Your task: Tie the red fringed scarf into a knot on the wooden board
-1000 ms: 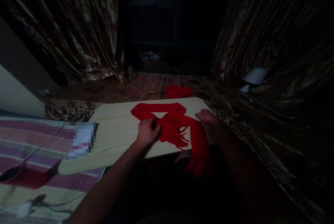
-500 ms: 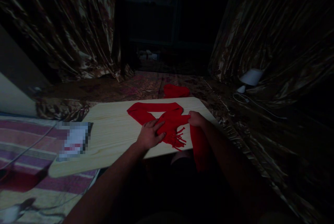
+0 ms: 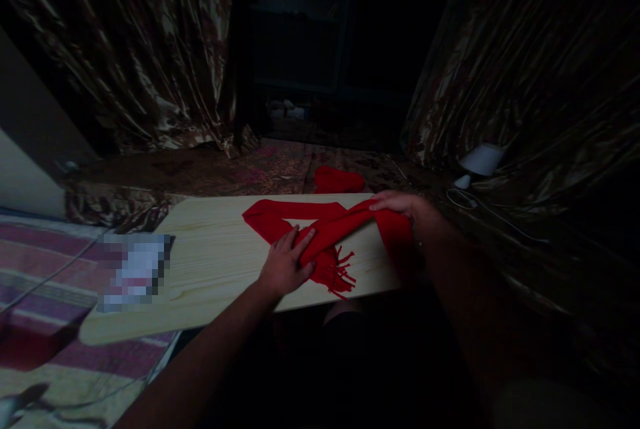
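A red fringed scarf [image 3: 330, 232] lies bent into a loop on a pale wooden board [image 3: 215, 249]. My left hand [image 3: 286, 262] rests on the crossing part of the scarf, palm down with fingers spread. Its tassels hang out just right of that hand, near the board's front edge. My right hand [image 3: 400, 204] pinches another stretch of the scarf at the board's right side, holding it taut and slightly raised. From there the loose length drops over the right edge into shadow.
Another red cloth [image 3: 339, 179] sits beyond the board's far edge. A blurred-out packet [image 3: 134, 272] lies at the board's left end. Striped bedding [image 3: 40, 249] with cables is at the left. A small white lamp [image 3: 483, 159] with its cord stands at right, near patterned curtains [image 3: 165, 49].
My right hand has moved right and a little away from me, drawing the scarf into a longer diagonal strip. My left hand stays pressed on the scarf. The view has tilted up slightly.
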{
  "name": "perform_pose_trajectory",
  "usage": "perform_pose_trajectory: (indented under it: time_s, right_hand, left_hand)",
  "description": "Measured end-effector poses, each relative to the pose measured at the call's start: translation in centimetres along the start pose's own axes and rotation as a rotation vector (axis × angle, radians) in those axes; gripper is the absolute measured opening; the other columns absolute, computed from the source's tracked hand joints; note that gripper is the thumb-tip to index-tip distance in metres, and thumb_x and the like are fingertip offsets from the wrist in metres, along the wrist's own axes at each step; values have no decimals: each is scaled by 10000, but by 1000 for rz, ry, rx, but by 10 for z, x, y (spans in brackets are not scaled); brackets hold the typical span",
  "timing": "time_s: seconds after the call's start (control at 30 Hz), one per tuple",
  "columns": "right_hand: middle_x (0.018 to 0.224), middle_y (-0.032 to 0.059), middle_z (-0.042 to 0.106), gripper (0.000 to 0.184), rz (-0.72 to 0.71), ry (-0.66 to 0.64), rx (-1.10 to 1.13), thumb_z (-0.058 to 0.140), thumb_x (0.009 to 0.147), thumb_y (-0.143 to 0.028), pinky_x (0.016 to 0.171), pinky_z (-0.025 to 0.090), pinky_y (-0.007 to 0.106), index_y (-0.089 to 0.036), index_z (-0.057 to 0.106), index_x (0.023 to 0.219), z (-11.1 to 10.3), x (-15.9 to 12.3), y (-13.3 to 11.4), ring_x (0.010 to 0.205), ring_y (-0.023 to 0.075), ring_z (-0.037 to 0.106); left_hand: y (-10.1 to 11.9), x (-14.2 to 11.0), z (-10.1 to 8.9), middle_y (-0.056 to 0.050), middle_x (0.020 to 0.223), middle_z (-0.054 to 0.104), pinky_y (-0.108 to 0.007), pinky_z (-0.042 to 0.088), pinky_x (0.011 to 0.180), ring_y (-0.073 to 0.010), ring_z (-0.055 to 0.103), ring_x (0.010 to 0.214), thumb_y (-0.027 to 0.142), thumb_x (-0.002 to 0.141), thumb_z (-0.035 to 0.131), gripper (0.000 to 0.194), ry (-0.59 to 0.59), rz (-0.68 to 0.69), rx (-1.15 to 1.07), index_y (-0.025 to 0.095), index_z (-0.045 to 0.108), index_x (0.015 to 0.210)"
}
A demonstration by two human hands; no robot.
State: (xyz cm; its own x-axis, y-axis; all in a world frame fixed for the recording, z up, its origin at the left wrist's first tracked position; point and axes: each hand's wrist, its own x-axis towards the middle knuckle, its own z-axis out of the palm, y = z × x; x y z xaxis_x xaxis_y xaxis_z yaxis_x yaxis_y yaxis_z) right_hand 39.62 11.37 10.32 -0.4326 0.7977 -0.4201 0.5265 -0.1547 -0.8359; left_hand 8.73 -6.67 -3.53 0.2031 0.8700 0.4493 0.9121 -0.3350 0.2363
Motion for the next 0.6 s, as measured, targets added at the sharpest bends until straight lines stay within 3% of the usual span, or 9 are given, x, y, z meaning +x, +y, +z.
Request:
perform_pose_trajectory:
  time_s: [0.1, 0.17, 0.23, 0.3, 0.37, 0.47, 0.53, 0.6]
  right_hand:
    - [965, 58, 751, 335, -140, 380, 39, 751, 773, -291, 736, 570, 312, -200, 647, 1079, 1, 26, -7, 802, 191, 702]
    - [1068, 88, 740, 358, -156, 594, -161, 714, 821, -309, 811, 553, 315, -188, 637, 1149, 7, 44, -5, 924, 209, 701]
    - [1173, 146, 711, 394, -104, 710, -457, 707, 830, -316, 917, 508, 319, -143, 648, 1180, 16, 59, 2, 1075, 246, 671]
    - [1239, 205, 676, 427, -44, 765, -662, 650, 879, -385, 982, 460, 319, -99, 655, 1197, 25, 66, 11, 1176, 279, 633]
    - [1254, 252, 656, 584, 42, 803, -704, 517, 935, -548, 978, 456, 340, -62, 630, 1238, 36, 65, 19, 1201, 310, 622]
    - [1267, 302, 626, 902, 213, 731, -698, 501, 836, -760, 932, 482, 398, -19, 518, 1349, 54, 56, 33, 1192, 367, 621]
    - [1278, 302, 616, 928, 241, 658, -754, 647, 766, -696, 924, 490, 409, -27, 467, 1383, 63, 51, 42, 1184, 377, 623]
    - [1248, 275, 640, 767, 207, 645, -801, 720, 773, -506, 907, 499, 383, -55, 493, 1351, 69, 48, 49, 1154, 354, 643]
  left_hand:
    - [2, -1, -1, -115, 1651, 230, -534, 335, 1118, -383, 319, 1449, 426, 906, 583, 686, 32, 40, 26, 354, 360, 1552]
    - [2, -1, 0, -112, 1643, 256, -553, 340, 1108, -390, 315, 1450, 432, 929, 547, 611, 17, 29, 42, 362, 419, 1522]
    - [1, 0, 3, -126, 1613, 326, -565, 359, 1087, -392, 352, 1428, 459, 939, 522, 582, -15, 5, 49, 353, 450, 1507]
    - [0, 0, 5, -135, 1586, 377, -568, 365, 1082, -389, 377, 1411, 476, 939, 513, 588, -35, -8, 48, 340, 451, 1508]
    - [0, 0, 5, -129, 1579, 391, -565, 361, 1089, -385, 380, 1410, 477, 934, 518, 596, -34, -9, 44, 338, 450, 1510]
    - [1, 1, 3, -118, 1584, 387, -566, 361, 1090, -382, 382, 1408, 476, 929, 525, 595, -38, -21, 42, 340, 459, 1504]
    - [2, 1, 3, -118, 1587, 384, -569, 359, 1090, -381, 383, 1408, 478, 928, 525, 596, -53, -29, 44, 341, 456, 1505]
    - [2, 1, 3, -119, 1588, 383, -571, 355, 1092, -381, 381, 1410, 481, 929, 524, 601, -57, -31, 46, 346, 446, 1509]
